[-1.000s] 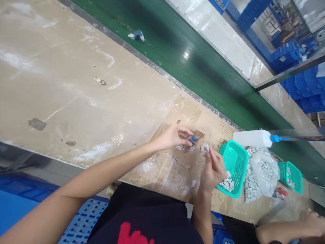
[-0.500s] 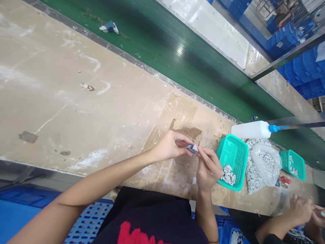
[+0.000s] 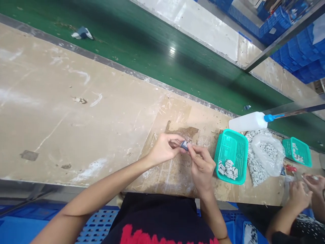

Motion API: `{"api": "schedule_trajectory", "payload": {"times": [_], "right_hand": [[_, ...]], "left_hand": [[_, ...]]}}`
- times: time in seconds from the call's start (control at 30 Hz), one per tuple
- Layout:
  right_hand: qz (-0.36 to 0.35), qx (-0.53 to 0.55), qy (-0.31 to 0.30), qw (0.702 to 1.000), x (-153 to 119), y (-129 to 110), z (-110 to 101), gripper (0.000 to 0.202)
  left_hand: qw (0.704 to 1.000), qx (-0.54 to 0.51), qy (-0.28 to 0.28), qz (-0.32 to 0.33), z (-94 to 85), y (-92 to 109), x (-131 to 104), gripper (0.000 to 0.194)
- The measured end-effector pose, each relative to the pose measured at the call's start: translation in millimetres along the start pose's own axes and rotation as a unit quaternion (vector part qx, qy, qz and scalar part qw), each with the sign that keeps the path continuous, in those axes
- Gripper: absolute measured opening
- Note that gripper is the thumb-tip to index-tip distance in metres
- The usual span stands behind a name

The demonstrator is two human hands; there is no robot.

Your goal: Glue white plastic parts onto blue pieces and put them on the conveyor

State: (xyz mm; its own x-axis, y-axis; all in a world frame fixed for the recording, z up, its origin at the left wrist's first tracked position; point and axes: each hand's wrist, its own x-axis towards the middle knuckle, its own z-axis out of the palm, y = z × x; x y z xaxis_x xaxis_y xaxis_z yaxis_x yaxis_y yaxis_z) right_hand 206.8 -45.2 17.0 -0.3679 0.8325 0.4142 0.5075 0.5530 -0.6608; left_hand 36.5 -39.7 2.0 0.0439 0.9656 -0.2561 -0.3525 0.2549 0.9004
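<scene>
Between my hands, over the workbench, is a small dark blue piece with a pale grey-white part (image 3: 184,145). My left hand (image 3: 165,146) pinches it from the left with thumb and fingertips. From the other side, the thumb and forefinger of my right hand (image 3: 201,164) close on its right end. Fingers cover much of the piece, so its exact kind does not show. Just right of my right hand stands a green plastic basket (image 3: 243,156) with small white-grey pieces (image 3: 228,169) at its near end.
A white squeeze bottle (image 3: 247,122) with a blue nozzle lies behind the basket. Farther right are a clear bag (image 3: 257,169) of small pieces, a second green basket (image 3: 306,149) and a co-worker's hands (image 3: 299,193). A green conveyor belt (image 3: 142,51) runs behind the bench (image 3: 106,125).
The camera view has shifted slightly. My hands still hold the blue piece together, turned a little. The co-worker's hands have moved farther over the bench.
</scene>
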Motion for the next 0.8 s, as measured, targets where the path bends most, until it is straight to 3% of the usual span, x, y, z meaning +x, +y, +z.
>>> {"api": "schedule_trajectory", "payload": {"times": [0.17,0.27,0.33,0.53,0.73,0.8], "right_hand": [[0.019,0.006,-0.020,1.000,1.1,2.1,1.8,0.048],[0.080,0.029,-0.058,0.995,6.1,1.0,-1.7,0.043],[0.122,0.045,-0.053,0.990,8.8,-2.1,-8.2,0.042],[0.181,0.052,0.077,0.979,-4.0,-3.4,-39.5,0.039],[0.272,0.056,0.244,0.929,-31.8,26.1,-84.0,0.040],[0.286,0.007,0.237,0.929,-39.4,39.3,-105.0,0.036]], "left_hand": [[0.999,0.032,-0.014,-0.019,-4.3,1.5,2.8,0.020],[0.996,-0.045,-0.053,-0.056,-5.4,3.7,6.3,0.034],[0.987,-0.123,-0.069,-0.079,-6.4,4.0,9.1,0.042],[0.958,-0.239,-0.030,-0.155,-16.3,-0.4,17.2,0.020],[0.955,-0.239,0.047,-0.170,-21.0,3.5,21.4,0.021],[0.958,-0.222,0.056,-0.172,-22.0,7.0,22.7,0.018]]}}
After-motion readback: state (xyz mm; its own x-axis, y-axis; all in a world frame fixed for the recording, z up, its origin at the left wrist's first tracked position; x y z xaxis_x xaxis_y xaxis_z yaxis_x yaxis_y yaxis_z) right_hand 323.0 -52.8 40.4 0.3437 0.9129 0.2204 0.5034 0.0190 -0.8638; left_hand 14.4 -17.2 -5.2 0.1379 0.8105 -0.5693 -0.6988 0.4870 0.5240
